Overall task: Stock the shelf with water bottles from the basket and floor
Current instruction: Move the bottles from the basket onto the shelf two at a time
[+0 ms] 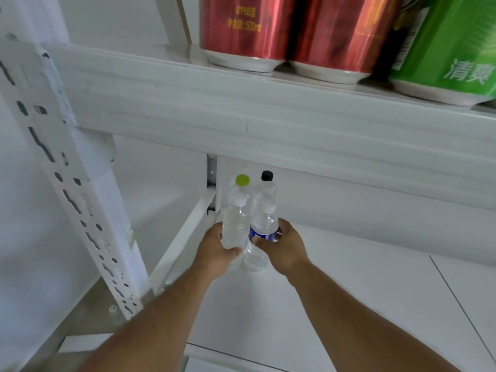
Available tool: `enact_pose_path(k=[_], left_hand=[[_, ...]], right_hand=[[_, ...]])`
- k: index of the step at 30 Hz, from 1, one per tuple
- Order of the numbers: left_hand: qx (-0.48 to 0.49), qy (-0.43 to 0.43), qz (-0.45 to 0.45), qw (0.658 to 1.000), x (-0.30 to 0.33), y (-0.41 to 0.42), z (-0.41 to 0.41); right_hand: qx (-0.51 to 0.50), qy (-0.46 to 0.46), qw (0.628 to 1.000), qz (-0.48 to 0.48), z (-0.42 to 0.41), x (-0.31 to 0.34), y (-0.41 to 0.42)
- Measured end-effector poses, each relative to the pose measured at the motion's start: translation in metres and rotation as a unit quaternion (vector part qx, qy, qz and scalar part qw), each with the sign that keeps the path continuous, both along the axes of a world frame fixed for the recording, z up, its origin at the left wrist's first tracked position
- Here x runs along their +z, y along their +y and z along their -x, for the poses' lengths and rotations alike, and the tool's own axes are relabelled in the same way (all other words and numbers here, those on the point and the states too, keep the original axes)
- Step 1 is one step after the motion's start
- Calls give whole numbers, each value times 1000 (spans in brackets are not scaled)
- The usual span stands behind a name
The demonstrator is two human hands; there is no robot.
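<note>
Both my arms reach into the lower shelf (349, 277), a white board. My left hand (214, 251) grips a clear unlabelled water bottle (235, 224) with a white cap. My right hand (284, 248) grips a clear water bottle with a blue label (264, 229) and a white cap. The two bottles stand side by side, touching, near the shelf's back left corner. Behind them stand a bottle with a green cap (242, 180) and a bottle with a black cap (267, 175), mostly hidden.
Above is the upper shelf's white front beam (268, 116), carrying two red cans (244, 30) and a green can (451, 49). A perforated white upright (67, 183) runs down the left. A white side rail (185, 237) borders the lower shelf on the left.
</note>
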State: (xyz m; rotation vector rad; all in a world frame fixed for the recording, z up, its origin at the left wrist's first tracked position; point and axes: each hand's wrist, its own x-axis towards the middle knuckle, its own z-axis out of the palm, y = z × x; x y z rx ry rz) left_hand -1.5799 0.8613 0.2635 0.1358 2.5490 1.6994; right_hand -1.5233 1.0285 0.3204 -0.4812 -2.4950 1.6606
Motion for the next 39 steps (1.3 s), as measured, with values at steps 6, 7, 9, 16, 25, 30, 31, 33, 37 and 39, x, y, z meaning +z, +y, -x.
enact_pose_path(k=[6,7,9,16,25,30,31,33,37,39], left_hand=[[-33,-2,19,999,11,-4,-11],[-35,-2,26,999,13,-5,-15],[-29,-4,43,999,17,-8,-24],[-65,-10,174,983,29,-26,-74],[-173,21,425,888,51,-48,-137],[-177,8,432,884,55,-50,-183],[-176,4,434,883,54,-51,-196],[-161,14,433,887,55,-53,-212],[-152,5,425,892,41,-48,-268],[-155,15,420,894,29,-44,-299]], right_hand=[[8,-31,999,-16,-8,-6,3],[11,-40,999,-21,-10,-7,3],[9,-66,997,-35,-17,-6,2],[28,-131,982,-133,-65,4,-15],[146,-150,878,-430,-144,-5,-30],[166,-140,865,-452,-181,-6,-30],[174,-140,867,-446,-194,-7,-30],[172,-126,874,-437,-210,-8,-32],[192,-121,885,-407,-263,-25,-32],[209,-132,885,-396,-292,-42,-31]])
